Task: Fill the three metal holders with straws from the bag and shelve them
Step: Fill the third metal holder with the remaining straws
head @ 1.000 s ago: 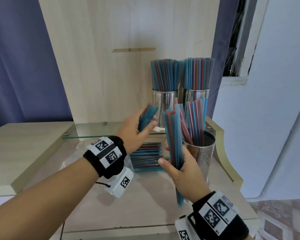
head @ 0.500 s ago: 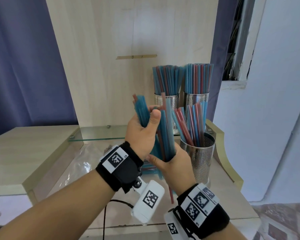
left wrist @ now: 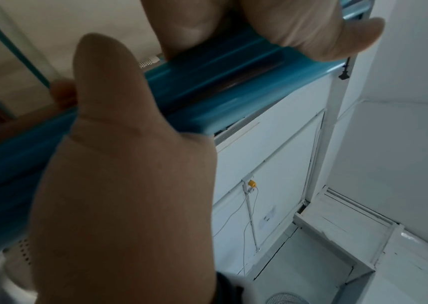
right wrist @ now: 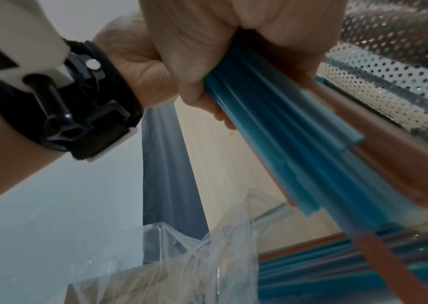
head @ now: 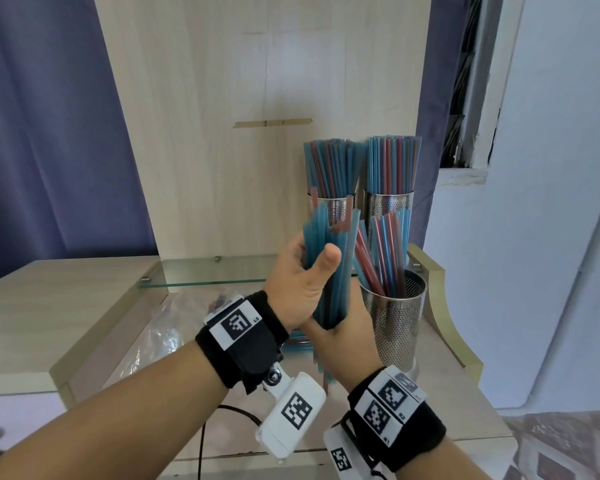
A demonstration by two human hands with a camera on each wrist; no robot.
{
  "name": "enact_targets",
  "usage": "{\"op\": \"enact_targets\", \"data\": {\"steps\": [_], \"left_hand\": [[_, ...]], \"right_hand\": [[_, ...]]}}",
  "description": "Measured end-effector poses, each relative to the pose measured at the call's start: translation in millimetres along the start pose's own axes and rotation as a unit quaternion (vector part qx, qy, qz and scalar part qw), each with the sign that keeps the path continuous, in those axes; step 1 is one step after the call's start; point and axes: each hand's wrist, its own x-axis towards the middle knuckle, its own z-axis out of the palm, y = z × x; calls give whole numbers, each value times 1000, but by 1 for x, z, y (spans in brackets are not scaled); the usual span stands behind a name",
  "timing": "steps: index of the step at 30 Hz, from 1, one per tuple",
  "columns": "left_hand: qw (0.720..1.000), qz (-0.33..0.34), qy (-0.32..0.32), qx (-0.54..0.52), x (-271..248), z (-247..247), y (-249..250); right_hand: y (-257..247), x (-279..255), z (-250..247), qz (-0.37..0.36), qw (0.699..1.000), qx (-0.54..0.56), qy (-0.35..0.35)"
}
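1. I have both hands on one bundle of straws [head: 329,268], held near upright at the centre of the head view. My left hand [head: 300,284] wraps the middle of it, thumb across the front; my right hand [head: 340,336] clenches the lower part from below.
2. The relation that matters: the third metal holder [head: 394,317] stands on the table [head: 444,386] just to the right of the bundle, its open mouth level with my right hand's fingers [right wrist: 199,96]. My right hand is the nearer one.
3. The bundle's long axis runs roughly vertical, but the lower ends hang below the holder's rim, so I judge I must lift first, then shift right.
4. That holder is only part filled, its straws leaning left.
5. Two full holders [head: 390,206] sit behind on the glass shelf [head: 205,271].
6. The bag [right wrist: 194,257] lies at lower left with more straws.
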Motion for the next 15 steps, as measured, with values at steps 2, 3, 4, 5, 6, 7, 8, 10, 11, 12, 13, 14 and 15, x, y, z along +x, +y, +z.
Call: {"op": "enact_targets", "data": {"steps": [2,3,4,5,6,7,8,10,11,12,13,14,15], "left_hand": [[999,-27,-23,-13,4,-2,1],[998,-34,-40,-17,5,-4,3],[998,-33,-53,-8,6,-7,7],[998,-21,-57,14,7,-11,14],[998,2,-50,48,8,-15,22],[995,38,-34,86,12,-19,32],[988,85,-13,128,16,-24,44],[949,197,7,246,27,-32,66],[919,238,-5,315,32,-33,73],[889,255,-30,378,36,-32,77],[867,249,-65,426,40,-30,77],[853,226,-107,458,42,-26,73],[840,201,-145,483,41,-22,67]], "right_hand": [[-1,0,-1,-7,1000,-7,-11],[-2,1,-3,-5,1000,-25,-18],[-3,2,-6,1,999,-47,-25],[-4,2,-8,6,997,-67,-28],[-5,2,-11,11,996,-83,-27],[-5,2,-13,16,995,-94,-25],[-6,3,-14,21,994,-100,-22],[-6,3,-15,34,994,-105,-17],[-6,2,-15,35,994,-104,-17],[-6,1,-14,33,994,-102,-20],[-6,0,-13,30,994,-101,-24],[-6,-1,-12,28,994,-98,-28],[-4,-2,-12,29,995,-86,-35]]}}
